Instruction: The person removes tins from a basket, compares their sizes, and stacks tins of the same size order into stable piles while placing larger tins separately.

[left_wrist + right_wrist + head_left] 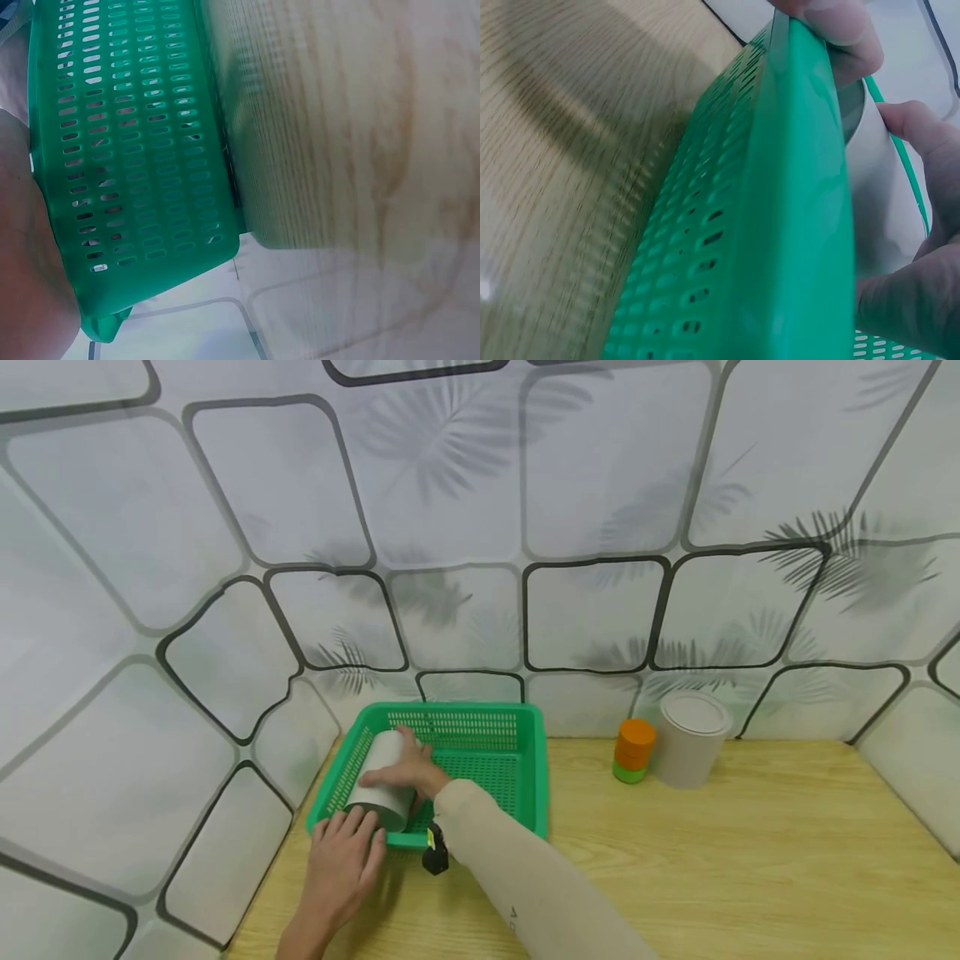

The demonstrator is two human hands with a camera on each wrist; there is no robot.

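A white cylindrical can lies on its side in the left part of a green plastic basket. My right hand reaches over the front rim and grips the can across its upper side. In the right wrist view, the thumb and fingers of that hand spread around the can's white wall. My left hand is at the basket's front left corner, its fingers curled over the rim close to the can's near end. Slotted basket wall fills much of the left wrist view, with part of the left hand at the edge.
Right of the basket, a white can with a lid stands upright near the back wall. Beside it is a small orange and green stack. Patterned sheeting rises behind and left of the wooden table.
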